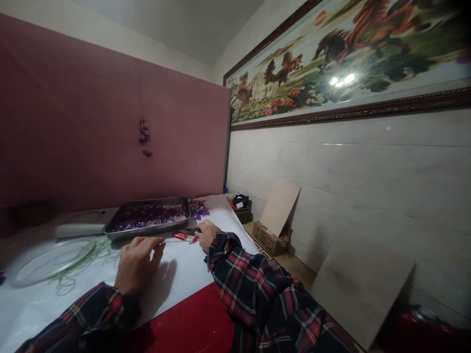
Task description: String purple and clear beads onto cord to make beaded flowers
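Over the white-covered table, my left hand (138, 262) is closed in a pinch, fingertips pointing right. A faint thin line runs from its fingertips toward the right; what the fingers hold is too small to make out. My right hand (208, 233) rests farther forward on the table, its fingers curled at a dark slim object (192, 230) whose kind I cannot tell. Just left of it lies a red object with a pale part (183, 237). Behind both hands stands a metal tray (147, 229) of purple and clear beads, and more purple beads (199, 210) are heaped at its right end.
Green thread (88, 260) lies tangled beside a clear round coil (51, 262) at the left. A pale roll (79, 230) sits behind it. Purple bead strands (144, 135) hang on the pink panel. Cardboard boxes (270, 238) stand right of the table; a red surface (191, 323) is nearest me.
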Tool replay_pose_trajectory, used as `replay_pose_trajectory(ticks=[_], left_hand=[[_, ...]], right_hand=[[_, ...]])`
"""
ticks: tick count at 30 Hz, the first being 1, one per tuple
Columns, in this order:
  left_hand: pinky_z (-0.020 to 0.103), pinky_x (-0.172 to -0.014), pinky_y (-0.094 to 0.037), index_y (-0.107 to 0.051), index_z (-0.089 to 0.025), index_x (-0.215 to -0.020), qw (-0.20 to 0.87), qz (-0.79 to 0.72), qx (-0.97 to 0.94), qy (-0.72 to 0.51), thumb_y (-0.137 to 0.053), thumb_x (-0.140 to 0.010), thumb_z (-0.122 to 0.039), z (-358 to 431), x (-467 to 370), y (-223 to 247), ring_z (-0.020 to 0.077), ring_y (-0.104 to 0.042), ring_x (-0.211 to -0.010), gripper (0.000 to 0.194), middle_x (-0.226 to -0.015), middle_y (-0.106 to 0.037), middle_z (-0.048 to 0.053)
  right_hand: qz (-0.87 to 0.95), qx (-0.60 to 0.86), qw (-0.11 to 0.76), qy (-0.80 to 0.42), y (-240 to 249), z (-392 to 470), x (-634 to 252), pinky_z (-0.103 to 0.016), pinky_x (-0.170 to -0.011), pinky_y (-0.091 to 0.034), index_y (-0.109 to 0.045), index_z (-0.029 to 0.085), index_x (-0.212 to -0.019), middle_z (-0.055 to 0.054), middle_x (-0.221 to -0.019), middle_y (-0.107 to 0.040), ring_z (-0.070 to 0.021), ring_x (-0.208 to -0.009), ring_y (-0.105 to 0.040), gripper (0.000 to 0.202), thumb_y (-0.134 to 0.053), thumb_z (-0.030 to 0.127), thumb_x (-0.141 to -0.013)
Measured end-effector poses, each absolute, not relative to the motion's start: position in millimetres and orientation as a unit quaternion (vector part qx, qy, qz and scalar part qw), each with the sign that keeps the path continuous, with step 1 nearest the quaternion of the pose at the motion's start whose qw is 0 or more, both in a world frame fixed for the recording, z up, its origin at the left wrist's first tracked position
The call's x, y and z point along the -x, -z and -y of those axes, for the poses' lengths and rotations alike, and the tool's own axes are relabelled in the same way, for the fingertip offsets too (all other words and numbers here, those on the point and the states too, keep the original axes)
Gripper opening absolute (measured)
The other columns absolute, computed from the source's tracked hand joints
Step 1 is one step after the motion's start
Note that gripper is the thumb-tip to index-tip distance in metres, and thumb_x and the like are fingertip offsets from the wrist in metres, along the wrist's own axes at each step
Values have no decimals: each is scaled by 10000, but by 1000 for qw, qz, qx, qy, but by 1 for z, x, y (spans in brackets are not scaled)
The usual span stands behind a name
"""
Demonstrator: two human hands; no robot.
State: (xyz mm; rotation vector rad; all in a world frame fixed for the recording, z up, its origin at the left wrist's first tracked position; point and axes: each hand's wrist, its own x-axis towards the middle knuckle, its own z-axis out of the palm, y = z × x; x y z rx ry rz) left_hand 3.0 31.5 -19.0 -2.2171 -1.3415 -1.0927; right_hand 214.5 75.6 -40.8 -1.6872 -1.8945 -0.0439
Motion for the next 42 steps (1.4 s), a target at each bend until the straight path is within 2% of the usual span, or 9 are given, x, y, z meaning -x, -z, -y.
replay_pose_trajectory(ticks=[24,31,42], left_hand=[[422,-721,-419,-723,-199,-789,107,494,772,387,-468,-805,-246,-36,-4,24,285,-656,-816,261,-788,-736,92],[374,-709,-450,-722,-194,-769,90,487,779,384,-465,-800,-249,-38,-4,24,243,-660,-755,265,-764,-726,84],[376,-706,-461,-722,-191,-781,66,499,782,368,-463,-793,-247,-38,-4,23,250,-656,-751,265,-758,-717,86]], right_hand=[[722,635,277,5,43,-79,-218,-286,-814,-421,-686,206,-1042,-61,-1036,-617,-194,-978,-561,197,-600,231,-866],[722,637,271,10,43,-79,-216,-296,-824,-421,-678,229,-1035,-56,-1044,-610,-198,-994,-559,187,-599,239,-867],[729,633,262,4,43,-82,-217,-307,-830,-426,-679,197,-1053,-77,-1045,-606,-215,-998,-562,204,-591,231,-872]])
